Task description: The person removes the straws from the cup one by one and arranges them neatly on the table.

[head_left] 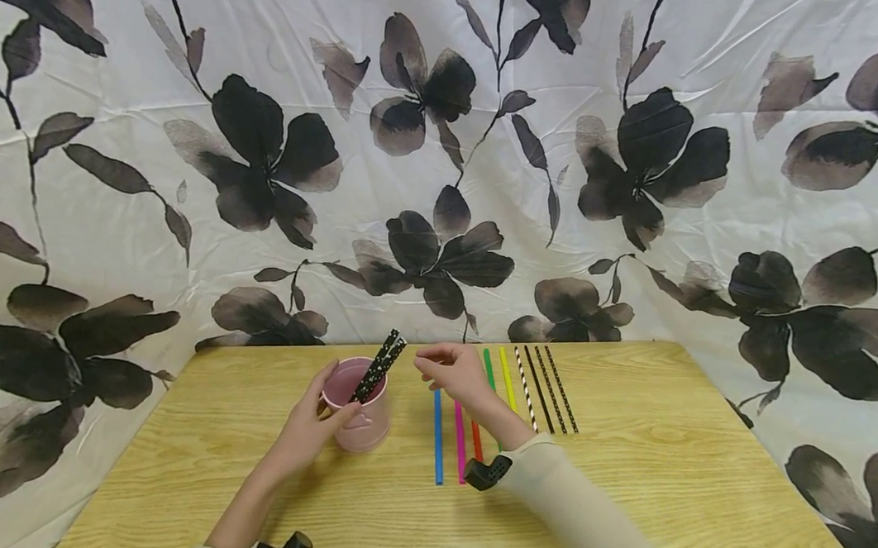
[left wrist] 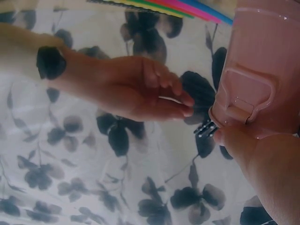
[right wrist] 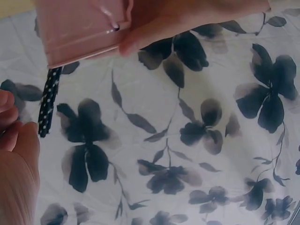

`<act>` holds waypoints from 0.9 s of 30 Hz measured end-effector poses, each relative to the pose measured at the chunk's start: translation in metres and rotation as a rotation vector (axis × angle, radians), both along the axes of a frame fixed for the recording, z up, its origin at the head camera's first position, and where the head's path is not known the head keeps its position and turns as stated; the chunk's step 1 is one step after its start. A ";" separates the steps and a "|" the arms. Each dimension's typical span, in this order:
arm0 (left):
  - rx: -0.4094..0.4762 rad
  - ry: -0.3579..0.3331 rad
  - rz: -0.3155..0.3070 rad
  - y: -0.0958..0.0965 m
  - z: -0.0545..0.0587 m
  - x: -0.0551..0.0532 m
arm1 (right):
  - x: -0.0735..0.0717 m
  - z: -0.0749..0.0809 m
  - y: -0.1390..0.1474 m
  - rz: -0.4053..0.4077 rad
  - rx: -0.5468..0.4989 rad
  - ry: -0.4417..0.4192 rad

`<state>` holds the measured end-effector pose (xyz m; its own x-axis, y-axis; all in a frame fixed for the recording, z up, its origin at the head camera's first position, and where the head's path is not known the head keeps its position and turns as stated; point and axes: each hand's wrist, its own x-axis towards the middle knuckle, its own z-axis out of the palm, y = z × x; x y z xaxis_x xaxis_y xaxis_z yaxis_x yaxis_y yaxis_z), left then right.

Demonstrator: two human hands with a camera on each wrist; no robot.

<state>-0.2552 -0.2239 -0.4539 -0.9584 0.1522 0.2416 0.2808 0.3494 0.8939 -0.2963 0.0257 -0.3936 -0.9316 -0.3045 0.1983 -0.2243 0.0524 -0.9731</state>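
My left hand (head_left: 304,432) grips a small pink metal bucket (head_left: 363,438) at the left of the table, its thumb on the near side by the rim. Several black straws with white dots (head_left: 378,372) lean out of the bucket toward the right. Just right of their tops is my right hand (head_left: 461,380), fingers loosely bent and holding nothing. In the right wrist view the dotted straws (right wrist: 48,103) stick out past the bucket's rim, close to my right thumb. The left wrist view shows the bucket's small handle loop (left wrist: 248,91) near my left thumb.
Under and beside my right forearm lies a row of straws: blue (head_left: 438,439), pink (head_left: 460,445), red (head_left: 477,441), green (head_left: 489,363), yellow (head_left: 508,381), black-and-white striped (head_left: 526,390), and several dark ones (head_left: 544,395). A floral cloth (head_left: 430,166) hangs behind the wooden table (head_left: 661,451).
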 end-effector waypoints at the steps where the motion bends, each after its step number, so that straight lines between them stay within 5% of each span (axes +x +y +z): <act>1: 0.001 -0.003 -0.001 0.000 -0.001 0.000 | -0.003 -0.004 -0.003 -0.001 -0.006 0.001; 8: 0.014 -0.026 -0.003 -0.001 -0.003 -0.002 | -0.015 -0.027 -0.020 -0.029 -0.019 -0.001; 18: 0.010 -0.009 -0.009 -0.001 -0.002 -0.003 | -0.002 -0.009 -0.034 -0.030 -0.059 -0.019; 27: 0.005 -0.022 -0.012 -0.002 0.000 -0.004 | -0.012 -0.028 -0.044 -0.096 -0.040 -0.049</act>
